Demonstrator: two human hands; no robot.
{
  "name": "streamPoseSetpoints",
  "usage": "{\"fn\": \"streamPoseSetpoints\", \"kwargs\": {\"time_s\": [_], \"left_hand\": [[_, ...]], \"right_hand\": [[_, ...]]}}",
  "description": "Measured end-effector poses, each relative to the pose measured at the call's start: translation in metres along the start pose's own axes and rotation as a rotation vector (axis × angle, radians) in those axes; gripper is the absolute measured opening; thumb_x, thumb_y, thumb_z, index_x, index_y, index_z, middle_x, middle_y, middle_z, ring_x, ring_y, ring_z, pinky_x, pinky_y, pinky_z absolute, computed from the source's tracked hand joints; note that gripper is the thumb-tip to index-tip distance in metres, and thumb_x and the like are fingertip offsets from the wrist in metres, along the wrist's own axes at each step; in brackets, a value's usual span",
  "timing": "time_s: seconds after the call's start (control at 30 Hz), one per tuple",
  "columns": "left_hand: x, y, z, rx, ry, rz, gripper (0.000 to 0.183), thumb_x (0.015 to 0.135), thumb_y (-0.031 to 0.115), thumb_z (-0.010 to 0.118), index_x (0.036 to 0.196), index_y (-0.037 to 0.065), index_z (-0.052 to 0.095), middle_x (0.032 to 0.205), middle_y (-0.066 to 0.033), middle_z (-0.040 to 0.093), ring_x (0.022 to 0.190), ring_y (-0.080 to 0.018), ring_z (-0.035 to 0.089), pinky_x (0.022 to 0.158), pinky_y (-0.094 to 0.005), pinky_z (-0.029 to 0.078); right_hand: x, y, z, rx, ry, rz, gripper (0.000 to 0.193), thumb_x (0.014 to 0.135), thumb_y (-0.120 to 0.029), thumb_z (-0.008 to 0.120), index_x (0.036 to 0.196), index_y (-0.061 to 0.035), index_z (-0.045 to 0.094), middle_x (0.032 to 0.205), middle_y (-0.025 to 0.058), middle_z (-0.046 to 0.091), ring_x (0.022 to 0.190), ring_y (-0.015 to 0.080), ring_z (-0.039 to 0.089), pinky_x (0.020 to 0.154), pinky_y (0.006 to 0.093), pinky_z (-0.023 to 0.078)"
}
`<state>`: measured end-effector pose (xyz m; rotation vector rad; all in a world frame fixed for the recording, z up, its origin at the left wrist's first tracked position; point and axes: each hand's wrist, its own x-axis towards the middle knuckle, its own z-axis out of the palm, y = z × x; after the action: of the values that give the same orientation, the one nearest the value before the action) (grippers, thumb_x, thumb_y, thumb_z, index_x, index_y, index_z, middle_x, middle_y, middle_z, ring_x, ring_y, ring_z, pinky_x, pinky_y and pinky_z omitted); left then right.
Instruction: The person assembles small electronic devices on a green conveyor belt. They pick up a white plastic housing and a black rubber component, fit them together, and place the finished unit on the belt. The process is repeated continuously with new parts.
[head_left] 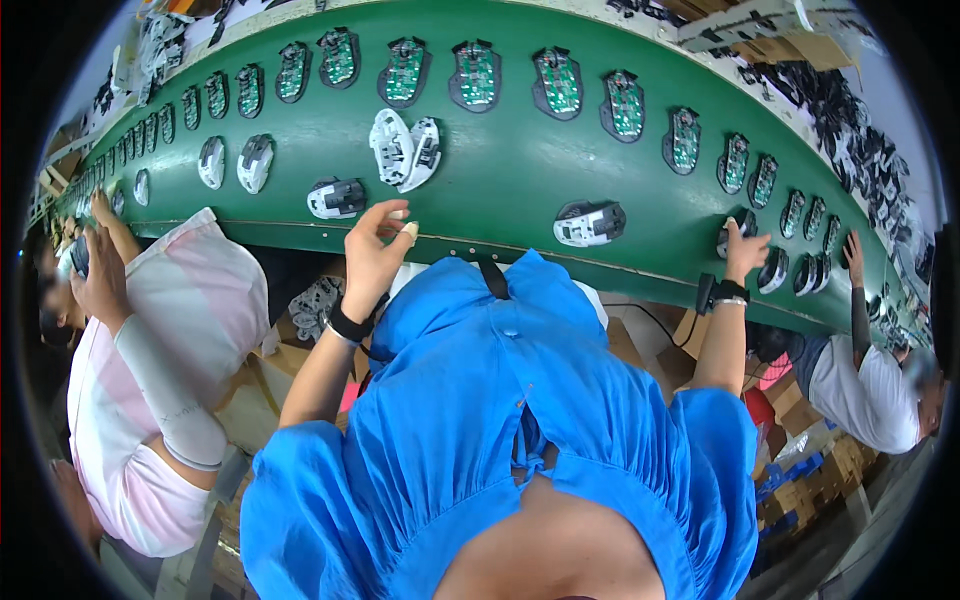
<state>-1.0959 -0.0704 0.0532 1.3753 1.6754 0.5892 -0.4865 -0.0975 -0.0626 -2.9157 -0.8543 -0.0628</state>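
Note:
My left hand [376,250] hovers at the near edge of the green belt, fingers curved and apart, with nothing between them. White covers show on some fingertips. Just left of it lies a white and dark computer mouse [337,198]. Beyond it, two white mouse shells [404,150] lie side by side, touching. Far to the right, my right hand [743,252] reaches over a dark and white computer mouse [724,238] on the belt, fingers around it and partly hiding it. Between my hands rests another white and black mouse [590,224].
Along the far side of the green belt [520,160] runs a row of mouse bases with green circuit boards [475,76]. White mice [255,163] lie at left, more at right. Co-workers sit on both sides; one's hand [854,258] touches the belt. Dark parts [850,140] pile up behind.

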Motion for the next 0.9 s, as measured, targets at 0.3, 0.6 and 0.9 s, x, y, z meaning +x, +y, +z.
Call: {"fn": "streamPoseSetpoints", "kwargs": {"time_s": [0.3, 0.6, 0.9], "left_hand": [[0.078, 0.019, 0.047, 0.707, 0.303, 0.249, 0.074, 0.066, 0.022, 0.080, 0.127, 0.001, 0.043, 0.120, -0.0193, 0.051, 0.107, -0.0380, 0.050, 0.092, -0.0441, 0.041], [0.113, -0.028, 0.009, 0.319, 0.059, 0.168, 0.056, 0.056, 0.015, 0.076, 0.108, 0.001, 0.061, 0.133, -0.0201, 0.047, 0.119, -0.0402, 0.043, 0.103, -0.0455, 0.035], [0.102, -0.021, -0.031, -0.328, -0.131, 0.051, 0.031, 0.078, 0.005, 0.065, 0.110, 0.004, 0.064, 0.118, -0.0101, 0.059, 0.111, -0.0202, 0.050, 0.097, -0.0319, 0.038]], "right_hand": [[-0.111, -0.275, -0.064, 0.650, -0.137, -1.045, 0.046, 0.075, -0.020, 0.073, 0.117, -0.0065, 0.059, 0.118, 0.0134, 0.058, 0.111, 0.0315, 0.052, 0.095, 0.0379, 0.043], [-0.031, -0.484, 0.006, 0.294, 0.158, -1.476, 0.036, 0.078, -0.009, 0.060, 0.114, -0.0112, 0.060, 0.102, 0.0151, 0.060, 0.102, 0.0317, 0.056, 0.082, 0.0402, 0.050], [0.003, -0.524, -0.007, 0.008, 0.269, -1.999, 0.012, 0.080, -0.017, 0.055, 0.081, -0.0090, 0.064, 0.091, 0.0091, 0.052, 0.093, 0.0256, 0.052, 0.074, 0.0372, 0.046]]}}
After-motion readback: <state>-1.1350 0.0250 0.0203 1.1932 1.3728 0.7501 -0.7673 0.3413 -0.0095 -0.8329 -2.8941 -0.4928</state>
